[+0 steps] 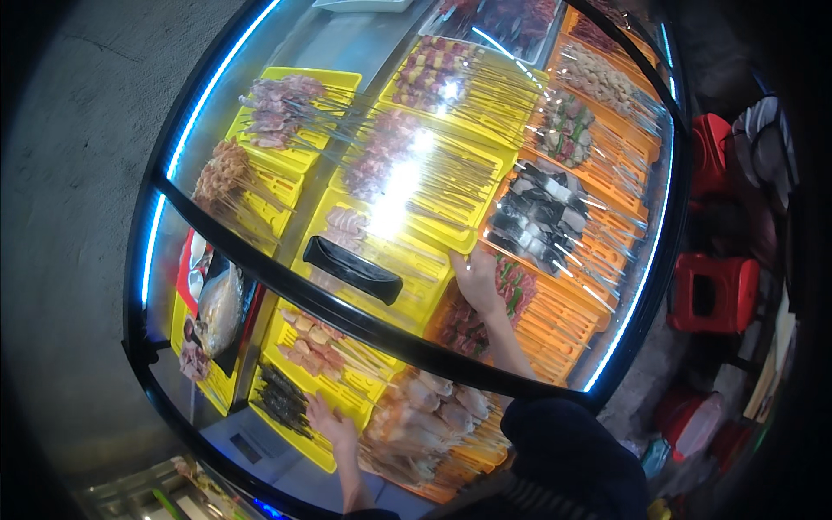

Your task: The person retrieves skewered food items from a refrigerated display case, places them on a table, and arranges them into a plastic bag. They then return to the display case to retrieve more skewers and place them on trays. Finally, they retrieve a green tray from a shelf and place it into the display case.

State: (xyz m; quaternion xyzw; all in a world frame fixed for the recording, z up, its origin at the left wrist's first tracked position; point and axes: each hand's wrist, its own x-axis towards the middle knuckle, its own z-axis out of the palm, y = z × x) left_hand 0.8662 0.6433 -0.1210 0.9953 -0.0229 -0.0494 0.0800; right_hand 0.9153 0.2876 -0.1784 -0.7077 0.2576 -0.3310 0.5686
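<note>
Inside a glass-covered display case, my right hand (475,276) reaches under the glass to the near right corner of a yellow tray (485,227) of pink meat skewers. Its fingers close on that corner; the fingertips are partly hidden. My left hand (331,423) is lower down, fingers apart, over the right side of a small yellow tray (322,454) with dark skewers (283,399). Beside my right forearm lie red meat skewers with green pieces (515,290). Skewers of large pale pieces (433,407) lie between my arms.
A black frame bar (286,279) crosses the case, with a black handle (353,269) above it. Orange trays (555,334) of skewers fill the right side. A whole fish (220,308) lies at the left. Red stools (716,293) stand outside, to the right.
</note>
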